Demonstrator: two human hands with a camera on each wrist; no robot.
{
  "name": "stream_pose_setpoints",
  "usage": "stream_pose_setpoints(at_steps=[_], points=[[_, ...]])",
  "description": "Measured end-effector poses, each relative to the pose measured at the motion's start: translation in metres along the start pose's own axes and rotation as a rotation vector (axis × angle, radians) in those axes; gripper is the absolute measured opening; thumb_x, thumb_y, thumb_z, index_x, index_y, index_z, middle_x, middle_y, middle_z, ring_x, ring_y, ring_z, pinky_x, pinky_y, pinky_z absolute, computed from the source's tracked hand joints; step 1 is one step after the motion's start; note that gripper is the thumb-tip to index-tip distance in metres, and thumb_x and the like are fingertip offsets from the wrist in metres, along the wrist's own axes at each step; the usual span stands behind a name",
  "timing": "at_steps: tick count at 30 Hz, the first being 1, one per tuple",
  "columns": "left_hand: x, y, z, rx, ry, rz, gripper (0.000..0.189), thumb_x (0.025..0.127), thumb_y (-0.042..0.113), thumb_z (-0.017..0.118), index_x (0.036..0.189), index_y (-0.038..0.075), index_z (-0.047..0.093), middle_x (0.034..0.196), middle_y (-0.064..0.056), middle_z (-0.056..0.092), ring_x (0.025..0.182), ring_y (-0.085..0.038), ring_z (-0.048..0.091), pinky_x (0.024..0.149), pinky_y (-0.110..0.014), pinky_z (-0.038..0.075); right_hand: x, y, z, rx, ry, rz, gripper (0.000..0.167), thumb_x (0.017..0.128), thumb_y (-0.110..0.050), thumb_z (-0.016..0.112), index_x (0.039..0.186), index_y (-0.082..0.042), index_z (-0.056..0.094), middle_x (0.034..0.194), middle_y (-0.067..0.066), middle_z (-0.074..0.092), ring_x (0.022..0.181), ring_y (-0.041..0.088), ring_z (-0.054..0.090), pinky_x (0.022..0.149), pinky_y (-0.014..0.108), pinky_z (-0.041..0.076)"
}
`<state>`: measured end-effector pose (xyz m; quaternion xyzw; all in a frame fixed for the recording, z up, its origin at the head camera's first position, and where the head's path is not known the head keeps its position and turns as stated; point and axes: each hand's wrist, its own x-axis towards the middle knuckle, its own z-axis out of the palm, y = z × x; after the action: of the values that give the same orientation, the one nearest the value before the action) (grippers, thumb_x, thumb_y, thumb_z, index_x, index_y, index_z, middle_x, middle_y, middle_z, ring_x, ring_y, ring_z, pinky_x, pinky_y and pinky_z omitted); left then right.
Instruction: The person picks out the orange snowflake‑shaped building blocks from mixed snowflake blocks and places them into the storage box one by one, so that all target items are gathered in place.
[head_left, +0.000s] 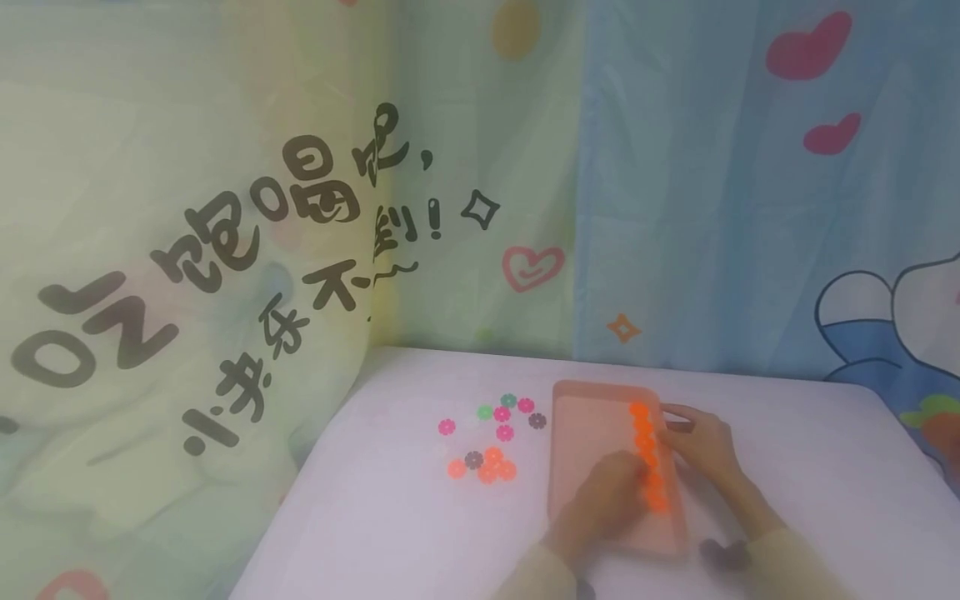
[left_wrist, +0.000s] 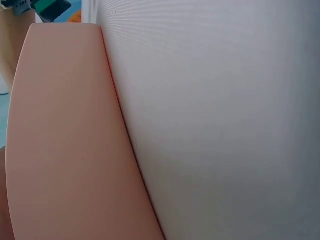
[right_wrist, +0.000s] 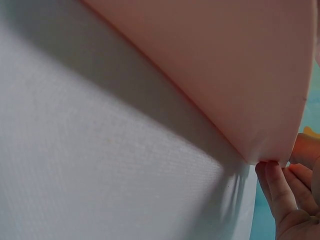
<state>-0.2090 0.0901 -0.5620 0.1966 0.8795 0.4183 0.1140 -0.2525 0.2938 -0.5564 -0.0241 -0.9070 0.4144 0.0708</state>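
A shallow pink tray (head_left: 592, 417) lies on the white table. Along the inside of its right wall runs a row of bright orange notched plastic discs (head_left: 645, 446). My left hand (head_left: 617, 492) reaches over the tray's near wall to this row, blurred, its fingertips hidden; I cannot tell whether it pinches a disc. At the tray's right side, my right hand (head_left: 699, 442) holds the rim. In the right wrist view, the fingers (right_wrist: 281, 192) meet the tray's outer wall (right_wrist: 240, 75) at its end, with the thumb by the rim. The left wrist view mostly shows tray wall (left_wrist: 70, 130).
Left of the tray, loose notched discs lie on the table (head_left: 360, 517): pink ones (head_left: 505, 433), green ones (head_left: 485, 412), dark ones (head_left: 473, 460) and a cluster of paler orange ones (head_left: 488, 473). Printed curtains (head_left: 675, 183) hang behind the table and along its left side.
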Motion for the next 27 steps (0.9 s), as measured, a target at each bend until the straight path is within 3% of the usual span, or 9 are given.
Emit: stream_pose_setpoints(at_steps=[7,18,22,27], points=[[0.006,-0.008,0.005,0.073,0.026,0.166,0.022,0.094,0.022,0.063,0.115,0.024,0.06,0.097,0.017,0.059,0.087,0.005,0.053,0.084,-0.015,0.045,0.0,-0.001,-0.001,0.004,0.016,-0.034,0.048,0.088,-0.019,0.071,0.132,-0.001,0.058,0.123,0.025,0.062,0.104,0.04,0.065,0.082,0.05,0.054],[0.006,-0.008,0.002,0.164,0.007,0.18,0.03,0.09,0.023,0.069,0.118,0.029,0.059,0.1,0.021,0.058,0.091,0.006,0.052,0.088,-0.017,0.045,0.001,0.0,-0.001,0.005,-0.018,0.026,0.052,0.089,-0.023,0.069,0.135,-0.003,0.056,0.126,0.025,0.06,0.108,0.041,0.063,0.082,0.049,0.054],[0.009,-0.013,0.006,0.134,-0.003,0.157,0.029,0.091,0.023,0.068,0.117,0.033,0.059,0.099,0.023,0.057,0.089,0.007,0.051,0.088,-0.018,0.045,0.001,0.001,-0.001,0.012,-0.038,0.051,0.053,0.09,-0.024,0.068,0.137,-0.005,0.054,0.129,0.024,0.059,0.11,0.041,0.061,0.082,0.048,0.055],[0.01,-0.014,0.007,0.162,0.012,0.189,0.029,0.09,0.022,0.068,0.116,0.031,0.058,0.097,0.022,0.057,0.088,0.007,0.051,0.086,-0.016,0.044,0.001,0.001,-0.001,0.013,-0.049,0.062,0.054,0.091,-0.027,0.068,0.138,-0.005,0.053,0.131,0.024,0.057,0.112,0.041,0.06,0.083,0.048,0.054]])
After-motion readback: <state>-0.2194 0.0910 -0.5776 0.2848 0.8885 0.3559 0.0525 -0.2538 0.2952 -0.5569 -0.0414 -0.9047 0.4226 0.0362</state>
